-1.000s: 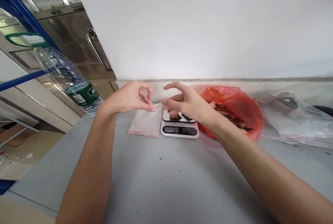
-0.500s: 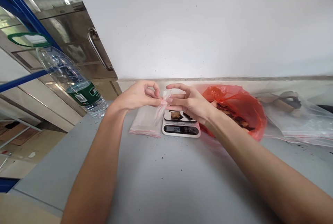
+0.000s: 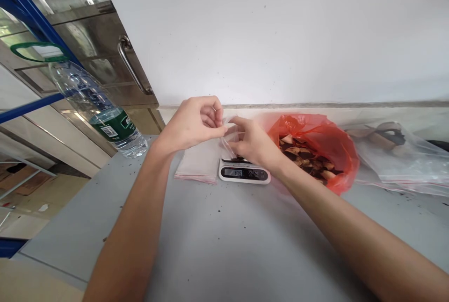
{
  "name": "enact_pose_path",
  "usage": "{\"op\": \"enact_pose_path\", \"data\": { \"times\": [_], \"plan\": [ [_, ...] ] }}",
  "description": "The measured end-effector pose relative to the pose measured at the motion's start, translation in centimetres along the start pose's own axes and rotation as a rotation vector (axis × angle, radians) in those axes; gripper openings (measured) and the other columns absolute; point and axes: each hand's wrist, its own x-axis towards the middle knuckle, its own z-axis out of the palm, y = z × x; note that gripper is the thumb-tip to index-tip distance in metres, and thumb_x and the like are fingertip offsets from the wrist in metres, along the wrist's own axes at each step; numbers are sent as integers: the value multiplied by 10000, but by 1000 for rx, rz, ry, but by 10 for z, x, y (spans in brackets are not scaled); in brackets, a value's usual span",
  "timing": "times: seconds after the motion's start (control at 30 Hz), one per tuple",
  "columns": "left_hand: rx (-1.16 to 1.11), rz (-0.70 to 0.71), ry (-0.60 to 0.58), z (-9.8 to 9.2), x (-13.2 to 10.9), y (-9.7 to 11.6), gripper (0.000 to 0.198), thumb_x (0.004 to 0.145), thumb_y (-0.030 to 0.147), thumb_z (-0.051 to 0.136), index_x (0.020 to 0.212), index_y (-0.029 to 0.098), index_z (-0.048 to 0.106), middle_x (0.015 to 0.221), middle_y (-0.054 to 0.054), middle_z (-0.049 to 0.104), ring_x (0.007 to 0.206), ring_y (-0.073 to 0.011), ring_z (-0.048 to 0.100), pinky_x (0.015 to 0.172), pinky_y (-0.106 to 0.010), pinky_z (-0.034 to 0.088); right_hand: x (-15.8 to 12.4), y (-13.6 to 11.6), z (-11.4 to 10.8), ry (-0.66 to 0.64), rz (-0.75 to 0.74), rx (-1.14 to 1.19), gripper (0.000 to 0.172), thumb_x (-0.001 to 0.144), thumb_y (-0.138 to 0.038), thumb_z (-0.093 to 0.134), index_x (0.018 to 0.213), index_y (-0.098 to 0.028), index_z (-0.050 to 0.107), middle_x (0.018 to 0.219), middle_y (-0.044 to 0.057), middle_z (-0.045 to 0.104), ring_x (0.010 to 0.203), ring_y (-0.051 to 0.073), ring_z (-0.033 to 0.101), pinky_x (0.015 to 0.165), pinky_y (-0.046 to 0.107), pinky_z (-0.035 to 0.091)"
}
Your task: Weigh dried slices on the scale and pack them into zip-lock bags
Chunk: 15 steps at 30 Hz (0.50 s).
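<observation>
Grey table (image 3: 210, 250) carries bottle (image 3: 112, 127), clear bags (image 3: 197, 164), 1 scale (image 3: 244, 174), red bag (image 3: 345, 157).

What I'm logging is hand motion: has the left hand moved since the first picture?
Yes: the left hand has moved rightward, farther from the metal door handle.

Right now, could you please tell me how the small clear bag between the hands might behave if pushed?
The clear bag would probably crumple, since its thin film bends. It seems light too, as the left hand holds it in just a pinch.
</observation>
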Motion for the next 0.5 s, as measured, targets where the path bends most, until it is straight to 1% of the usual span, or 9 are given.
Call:
{"op": "enact_pose_path", "data": {
  "times": [0.07, 0.1, 0.17, 0.2, 0.23, 0.3, 0.37, 0.43, 0.5],
  "plan": [
    [33, 48, -10, -2, -2, 2, 334, 745, 405, 779, 983, 200, 664, 1126, -75, 750, 1108, -282, 714, 946, -373, 574, 0, -1, -4, -37, -12, 92, 535, 719, -103, 664, 1243, -203, 621, 900, -2, 727, 645, 143, 619, 616, 274, 497],
    [76, 65, -40, -4, -3, 3, 512, 718, 452, 818, 1149, 222, 670, 1338, -88, 697, 1295, -328, 633, 1063, -411, 526, 0, -2, -5, -45, -23, 118, 578, 715, -104, 687, 1280, -196, 610, 863, -7, 725, 645, 150, 627, 616, 277, 507],
    [181, 69, -150, -7, -5, 2, 958, 618, 532, 901, 1469, 296, 532, 1656, -71, 449, 1552, -386, 358, 1225, -458, 380, 1, -2, -8, -41, -29, 131, 557, 721, -172, 763, 1264, -169, 638, 781, -6, 722, 621, 169, 635, 605, 295, 521],
    [224, 58, -214, -8, -5, 1, 1131, 576, 557, 924, 1566, 316, 433, 1725, -63, 336, 1600, -396, 252, 1263, -465, 319, 2, -2, -9, -23, -38, 117, 524, 715, -227, 809, 1215, -154, 672, 777, 7, 733, 611, 173, 637, 598, 303, 524],
    [253, 48, -265, -8, -5, -1, 1232, 560, 575, 931, 1618, 311, 359, 1753, -68, 273, 1615, -399, 203, 1281, -464, 282, 2, -2, -10, 3, -56, 91, 490, 700, -278, 848, 1149, -143, 707, 814, 30, 754, 607, 172, 639, 596, 308, 526],
    [280, 36, -309, -7, -3, -6, 1245, 593, 595, 903, 1642, 259, 323, 1748, -103, 280, 1603, -393, 243, 1284, -456, 274, 3, 0, -12, 23, -111, 31, 440, 685, -318, 876, 1066, -134, 755, 979, 80, 795, 607, 154, 644, 611, 314, 537],
    [305, 29, -303, -5, -2, -12, 1133, 640, 609, 854, 1602, 227, 394, 1705, -126, 364, 1560, -394, 336, 1255, -463, 323, 3, 2, -15, -8, -159, -25, 373, 716, -287, 846, 1054, -145, 780, 1100, 97, 803, 597, 131, 638, 633, 315, 552],
    [316, 24, -290, -3, 0, -17, 979, 666, 624, 818, 1504, 218, 513, 1619, -130, 484, 1487, -403, 438, 1193, -474, 405, 2, 1, -19, -41, -160, -60, 262, 768, -234, 783, 1019, -162, 791, 1062, 84, 815, 616, 137, 660, 641, 309, 561],
    [307, 17, -296, -2, 1, -18, 855, 660, 624, 817, 1382, 217, 609, 1494, -126, 597, 1385, -399, 540, 1109, -466, 480, 1, -3, -23, -46, -115, -41, 139, 816, -195, 719, 941, -174, 776, 959, 70, 812, 701, 170, 718, 630, 289, 560]
  ]
}}
